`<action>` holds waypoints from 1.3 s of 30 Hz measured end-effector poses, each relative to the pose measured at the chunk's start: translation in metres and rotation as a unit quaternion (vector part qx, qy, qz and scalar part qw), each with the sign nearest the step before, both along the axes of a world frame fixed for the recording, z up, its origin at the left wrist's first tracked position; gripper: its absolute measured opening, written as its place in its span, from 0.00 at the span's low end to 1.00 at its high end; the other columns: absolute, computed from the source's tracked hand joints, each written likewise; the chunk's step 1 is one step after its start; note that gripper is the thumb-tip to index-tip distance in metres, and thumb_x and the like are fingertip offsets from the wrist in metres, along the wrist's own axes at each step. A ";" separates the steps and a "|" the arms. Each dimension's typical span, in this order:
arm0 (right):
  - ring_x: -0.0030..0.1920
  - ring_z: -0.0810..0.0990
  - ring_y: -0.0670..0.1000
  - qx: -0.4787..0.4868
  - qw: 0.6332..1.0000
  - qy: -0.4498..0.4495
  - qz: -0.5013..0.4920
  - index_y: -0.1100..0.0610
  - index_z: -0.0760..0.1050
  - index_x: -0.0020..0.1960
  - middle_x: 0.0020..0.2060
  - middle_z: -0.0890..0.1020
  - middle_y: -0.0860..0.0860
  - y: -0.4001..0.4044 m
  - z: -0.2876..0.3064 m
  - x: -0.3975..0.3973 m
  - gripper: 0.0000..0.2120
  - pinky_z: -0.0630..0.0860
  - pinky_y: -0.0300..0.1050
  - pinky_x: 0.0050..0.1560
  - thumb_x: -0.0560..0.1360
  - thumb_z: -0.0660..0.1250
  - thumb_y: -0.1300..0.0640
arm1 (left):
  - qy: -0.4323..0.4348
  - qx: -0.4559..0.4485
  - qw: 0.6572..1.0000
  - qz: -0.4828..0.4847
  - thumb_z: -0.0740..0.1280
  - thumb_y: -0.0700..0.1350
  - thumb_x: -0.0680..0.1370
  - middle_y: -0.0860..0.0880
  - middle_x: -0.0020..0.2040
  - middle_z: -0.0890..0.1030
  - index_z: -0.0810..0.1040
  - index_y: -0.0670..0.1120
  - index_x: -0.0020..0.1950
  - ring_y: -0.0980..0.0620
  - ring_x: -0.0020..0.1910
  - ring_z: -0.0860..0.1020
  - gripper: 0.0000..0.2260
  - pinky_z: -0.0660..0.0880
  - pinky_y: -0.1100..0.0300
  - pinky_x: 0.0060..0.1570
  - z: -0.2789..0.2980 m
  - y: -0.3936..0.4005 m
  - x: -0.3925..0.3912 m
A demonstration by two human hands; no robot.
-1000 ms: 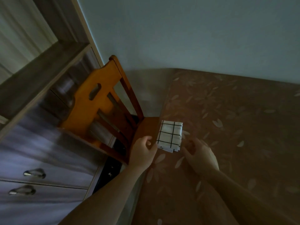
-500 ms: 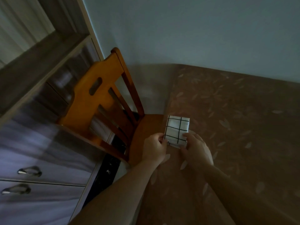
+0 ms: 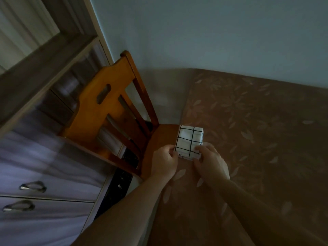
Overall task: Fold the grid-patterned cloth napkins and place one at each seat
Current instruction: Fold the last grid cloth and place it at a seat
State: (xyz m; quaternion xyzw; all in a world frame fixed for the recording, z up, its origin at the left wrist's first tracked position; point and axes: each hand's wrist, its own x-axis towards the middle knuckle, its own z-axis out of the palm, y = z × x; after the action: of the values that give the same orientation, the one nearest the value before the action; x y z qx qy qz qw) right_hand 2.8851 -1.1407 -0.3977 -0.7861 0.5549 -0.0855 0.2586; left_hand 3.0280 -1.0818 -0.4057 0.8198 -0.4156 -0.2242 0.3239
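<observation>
Standing at the table [image 3: 266, 139], its flowered cover reaching the edge beside the chair [image 3: 110, 103]. Lying folded small at that edge by the seat: the napkin [image 3: 189, 141]. Pinching its near corners, left hand [image 3: 164, 161] and right hand [image 3: 211, 161], fingertips closed on cloth. Likely handling light, soft, limp; layers prone to slipping apart, so gripping through all layers at the corners.
</observation>
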 end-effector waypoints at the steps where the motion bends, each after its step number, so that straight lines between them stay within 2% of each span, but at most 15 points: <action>1: 0.53 0.79 0.49 0.001 1.000 -0.001 0.000 0.47 0.73 0.64 0.64 0.73 0.45 0.000 0.001 0.000 0.17 0.77 0.44 0.47 0.75 0.66 0.52 | -0.001 0.003 1.000 -0.005 0.66 0.45 0.79 0.46 0.57 0.82 0.77 0.43 0.65 0.49 0.58 0.79 0.15 0.77 0.55 0.57 0.000 0.001 0.000; 5: 0.54 0.78 0.48 -0.014 1.000 0.002 0.006 0.46 0.71 0.65 0.64 0.73 0.44 0.005 0.015 -0.012 0.20 0.78 0.46 0.49 0.74 0.65 0.47 | -0.030 0.027 0.998 -0.042 0.66 0.49 0.78 0.52 0.58 0.76 0.73 0.50 0.67 0.56 0.53 0.74 0.18 0.72 0.62 0.49 0.015 0.013 0.005; 9: 0.53 0.75 0.48 -0.058 0.997 0.046 -0.019 0.45 0.72 0.61 0.55 0.76 0.45 0.014 0.048 -0.047 0.18 0.74 0.48 0.55 0.74 0.62 0.40 | -0.146 0.037 0.976 -0.155 0.67 0.52 0.75 0.52 0.62 0.74 0.71 0.52 0.68 0.52 0.60 0.73 0.22 0.73 0.57 0.57 0.046 0.027 0.011; 13: 0.60 0.75 0.52 -0.092 0.985 0.113 -0.088 0.44 0.71 0.64 0.61 0.75 0.46 0.053 0.098 -0.103 0.20 0.71 0.50 0.58 0.74 0.62 0.40 | -0.208 0.079 0.935 -0.276 0.68 0.56 0.73 0.50 0.66 0.73 0.70 0.52 0.70 0.47 0.64 0.71 0.27 0.72 0.51 0.60 0.090 0.035 -0.003; 16: 0.65 0.72 0.52 -0.101 0.972 0.157 -0.142 0.46 0.64 0.71 0.67 0.71 0.47 0.101 0.131 -0.151 0.28 0.69 0.50 0.62 0.74 0.63 0.39 | -0.220 0.069 0.911 -0.343 0.67 0.58 0.73 0.51 0.68 0.72 0.69 0.53 0.71 0.46 0.67 0.70 0.26 0.72 0.51 0.61 0.123 0.045 -0.035; 19: 0.65 0.72 0.53 -0.095 0.962 0.166 -0.195 0.45 0.65 0.70 0.66 0.71 0.47 0.158 0.156 -0.194 0.27 0.69 0.51 0.62 0.73 0.63 0.38 | -0.220 0.053 0.886 -0.405 0.65 0.59 0.76 0.51 0.70 0.70 0.67 0.54 0.72 0.48 0.68 0.69 0.25 0.72 0.51 0.62 0.147 0.070 -0.076; 29: 0.65 0.73 0.54 -0.054 0.928 0.190 -0.317 0.46 0.66 0.70 0.66 0.72 0.49 0.345 0.190 -0.372 0.29 0.71 0.51 0.63 0.72 0.66 0.39 | -0.208 0.026 0.858 -0.468 0.64 0.58 0.77 0.50 0.72 0.68 0.66 0.55 0.72 0.47 0.68 0.69 0.25 0.70 0.52 0.63 0.178 0.194 -0.234; 35: 0.64 0.73 0.54 -0.039 0.925 0.168 -0.339 0.48 0.67 0.70 0.65 0.73 0.50 0.455 0.190 -0.484 0.29 0.73 0.53 0.61 0.72 0.65 0.39 | -0.206 0.023 0.847 -0.489 0.63 0.58 0.77 0.51 0.71 0.68 0.65 0.55 0.73 0.48 0.67 0.70 0.25 0.72 0.53 0.60 0.175 0.299 -0.347; 39: 0.62 0.74 0.54 -0.040 0.930 0.147 -0.334 0.49 0.69 0.67 0.64 0.74 0.51 0.482 0.189 -0.533 0.27 0.73 0.56 0.62 0.72 0.65 0.39 | -0.189 0.034 0.849 -0.492 0.63 0.58 0.77 0.52 0.70 0.69 0.65 0.56 0.72 0.49 0.66 0.70 0.24 0.75 0.53 0.57 0.174 0.337 -0.393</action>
State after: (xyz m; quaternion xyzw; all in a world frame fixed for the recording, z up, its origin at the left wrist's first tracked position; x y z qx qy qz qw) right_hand 2.3526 -0.6585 -0.2090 -0.5684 0.8135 -0.0729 0.0992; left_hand 2.6348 -0.7445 -0.2315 0.5452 -0.8097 -0.2092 0.0581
